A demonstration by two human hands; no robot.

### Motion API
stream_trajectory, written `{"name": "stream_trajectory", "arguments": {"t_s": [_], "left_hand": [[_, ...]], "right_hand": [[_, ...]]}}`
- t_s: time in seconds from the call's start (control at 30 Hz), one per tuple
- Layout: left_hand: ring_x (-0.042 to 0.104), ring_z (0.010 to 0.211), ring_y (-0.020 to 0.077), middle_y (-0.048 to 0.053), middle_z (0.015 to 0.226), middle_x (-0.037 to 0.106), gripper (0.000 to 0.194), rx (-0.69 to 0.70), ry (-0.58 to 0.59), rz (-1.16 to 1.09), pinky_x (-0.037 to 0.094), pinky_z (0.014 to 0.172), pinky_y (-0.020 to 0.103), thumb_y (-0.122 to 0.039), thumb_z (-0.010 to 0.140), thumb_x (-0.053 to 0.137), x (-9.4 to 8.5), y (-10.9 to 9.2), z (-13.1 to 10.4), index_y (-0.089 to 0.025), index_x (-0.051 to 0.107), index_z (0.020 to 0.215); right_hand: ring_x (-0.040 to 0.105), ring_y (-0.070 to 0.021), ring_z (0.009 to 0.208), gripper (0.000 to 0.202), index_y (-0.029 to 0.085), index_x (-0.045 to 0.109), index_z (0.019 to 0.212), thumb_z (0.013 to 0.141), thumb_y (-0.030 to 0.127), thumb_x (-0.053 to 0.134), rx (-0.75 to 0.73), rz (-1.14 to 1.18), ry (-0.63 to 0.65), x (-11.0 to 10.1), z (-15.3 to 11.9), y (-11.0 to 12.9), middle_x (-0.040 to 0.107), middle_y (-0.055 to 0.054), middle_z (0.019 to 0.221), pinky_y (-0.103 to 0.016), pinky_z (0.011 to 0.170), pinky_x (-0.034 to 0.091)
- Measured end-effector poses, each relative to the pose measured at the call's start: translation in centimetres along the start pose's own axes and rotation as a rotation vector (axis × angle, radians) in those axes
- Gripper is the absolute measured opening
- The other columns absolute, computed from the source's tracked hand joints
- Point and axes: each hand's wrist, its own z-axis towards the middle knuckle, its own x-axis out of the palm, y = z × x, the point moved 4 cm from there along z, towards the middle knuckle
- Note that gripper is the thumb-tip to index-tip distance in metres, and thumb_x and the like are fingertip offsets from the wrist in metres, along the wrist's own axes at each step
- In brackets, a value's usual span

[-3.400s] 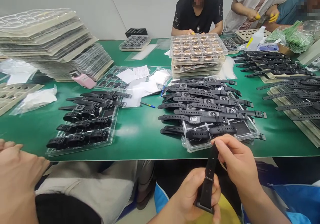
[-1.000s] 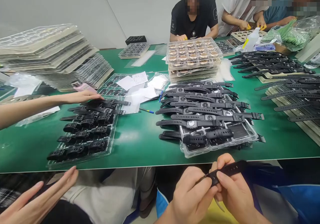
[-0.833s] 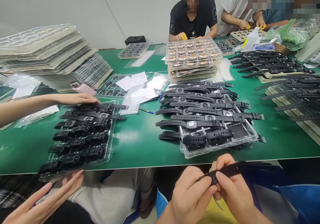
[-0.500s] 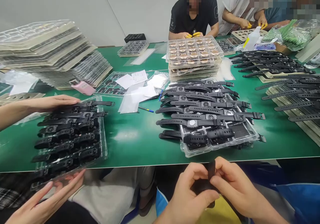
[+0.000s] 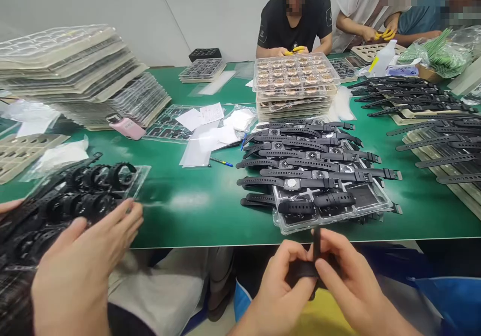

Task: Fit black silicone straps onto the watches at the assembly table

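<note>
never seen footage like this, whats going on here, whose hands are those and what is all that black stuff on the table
The picture comes from a camera worn on a person's head, looking forward and down. The two hands at the bottom middle are that person's own: the left hand and the right hand together hold one black watch strap just below the edge of the green table. The hand at the lower left belongs to a co-worker, who touches a clear tray of watches. Ahead lies another tray with watches laid flat in rows. Farther off stand a pile of empty trays and a stack of trays with round parts. Other people work across the table.
</note>
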Motion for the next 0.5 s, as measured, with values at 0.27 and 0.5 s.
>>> {"name": "stream_trajectory", "arguments": {"t_s": [0.27,0.5], "left_hand": [[0.063,0.098,0.0211,0.006,0.110,0.067,0.040,0.040,0.025,-0.085,0.055,0.089,0.032,-0.038,0.091,0.081,-0.4,1.5,-0.3,-0.024,0.063,0.124],[0.067,0.096,0.0188,0.009,0.108,0.075,0.039,-0.014,-0.017,-0.246,0.054,0.087,0.027,-0.036,0.081,0.093,-1.2,2.0,-0.5,-0.019,0.078,0.113]], "right_hand": [[0.074,-0.0208,0.081,0.055,0.039,0.052,0.156,0.108,0.014,0.049,-0.283,-0.140,-0.058,0.3,0.2,1.0,0.077,-0.004,0.103,-0.031,0.071,0.064],[0.070,-0.0186,0.082,0.043,0.033,0.059,0.154,0.114,0.026,0.046,-0.321,-0.175,-0.186,-0.8,-0.7,-0.1,0.070,-0.006,0.101,-0.027,0.066,0.063]]}}
